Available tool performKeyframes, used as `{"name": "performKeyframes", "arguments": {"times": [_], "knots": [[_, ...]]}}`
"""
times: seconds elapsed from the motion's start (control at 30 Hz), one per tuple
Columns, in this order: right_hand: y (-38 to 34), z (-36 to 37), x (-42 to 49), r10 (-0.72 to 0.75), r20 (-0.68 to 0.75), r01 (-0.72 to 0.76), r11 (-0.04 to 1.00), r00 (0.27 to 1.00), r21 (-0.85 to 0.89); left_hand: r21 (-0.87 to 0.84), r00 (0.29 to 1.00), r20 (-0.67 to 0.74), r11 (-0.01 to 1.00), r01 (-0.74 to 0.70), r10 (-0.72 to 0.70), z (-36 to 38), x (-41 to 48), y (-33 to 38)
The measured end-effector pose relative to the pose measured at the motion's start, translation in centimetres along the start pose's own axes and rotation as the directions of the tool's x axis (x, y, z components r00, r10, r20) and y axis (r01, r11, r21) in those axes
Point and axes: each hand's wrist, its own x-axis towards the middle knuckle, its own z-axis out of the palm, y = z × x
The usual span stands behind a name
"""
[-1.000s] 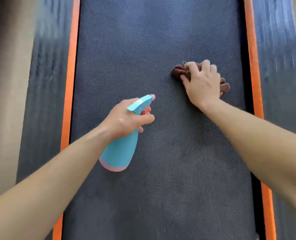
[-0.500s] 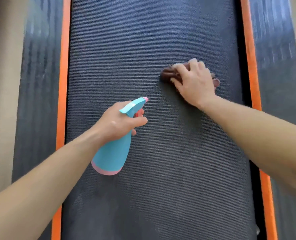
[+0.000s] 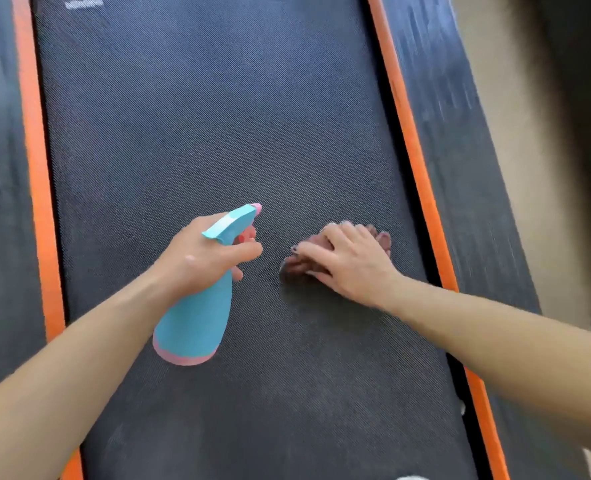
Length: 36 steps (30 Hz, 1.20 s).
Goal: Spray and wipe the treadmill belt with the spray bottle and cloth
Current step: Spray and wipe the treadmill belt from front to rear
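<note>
The dark textured treadmill belt (image 3: 200,116) fills the view. My left hand (image 3: 204,258) grips the neck of a teal spray bottle (image 3: 197,323) with a pink base and pink nozzle tip, held above the belt with the nozzle pointing away from me. My right hand (image 3: 349,261) presses a bunched brown cloth (image 3: 297,265) onto the belt just right of the bottle; the hand covers most of the cloth.
Orange strips (image 3: 36,161) run along both sides of the belt, with black side rails (image 3: 467,168) outside them. Beige floor (image 3: 515,140) lies to the right. A white mark (image 3: 84,3) sits on the belt at the far end.
My right hand has slid the cloth across the belt toward me and toward the bottle. The view has shifted, and the left hand and bottle now sit closer to the cloth.
</note>
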Motion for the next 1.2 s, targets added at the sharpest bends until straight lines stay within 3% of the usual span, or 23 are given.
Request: {"name": "performKeyframes", "arguments": {"times": [0.1,0.27,0.5,0.57,0.7,0.83,0.97,1.1,1.2], "knots": [[3.6,-0.2,4.9,0.207,-0.092,-0.211,0.977,0.974,-0.035,0.052,1.000,0.007,0.999,0.011,-0.011,0.9,0.2,0.5],[3.6,-0.7,4.6,0.383,-0.114,-0.386,0.922,0.917,-0.008,0.128,0.999,0.025,0.991,0.034,-0.038,1.9,-0.3,2.3],[-1.6,-1.7,-10.6,0.248,0.033,-0.249,0.968,0.968,0.025,0.094,0.996,0.089,0.995,-0.017,0.009,3.3,-0.1,3.6],[-0.3,-1.5,-9.8,0.248,0.043,-0.248,0.969,0.968,0.008,0.068,0.996,0.093,0.997,-0.021,0.014,4.1,0.4,4.0],[5.0,-0.4,-1.6,0.331,-0.133,-0.336,0.942,0.934,-0.020,0.097,0.995,0.101,0.995,-0.032,0.022,5.0,1.5,4.2],[9.1,-0.6,5.1,0.423,-0.193,-0.438,0.898,0.885,-0.041,0.070,0.998,0.067,0.997,-0.022,0.018,4.4,2.0,3.7],[7.4,-1.0,3.7,0.548,-0.208,-0.558,0.830,0.811,0.008,0.019,0.999,0.039,1.000,-0.024,0.023,3.6,2.1,2.6],[2.2,-1.0,-4.6,0.483,-0.121,-0.480,0.875,0.867,0.056,0.037,0.999,0.042,0.999,-0.016,0.014,3.7,2.0,2.2],[2.6,-1.1,-5.8,0.379,-0.093,-0.378,0.925,0.921,0.031,0.021,0.999,0.039,1.000,-0.019,0.018,4.0,2.3,2.3]]}}
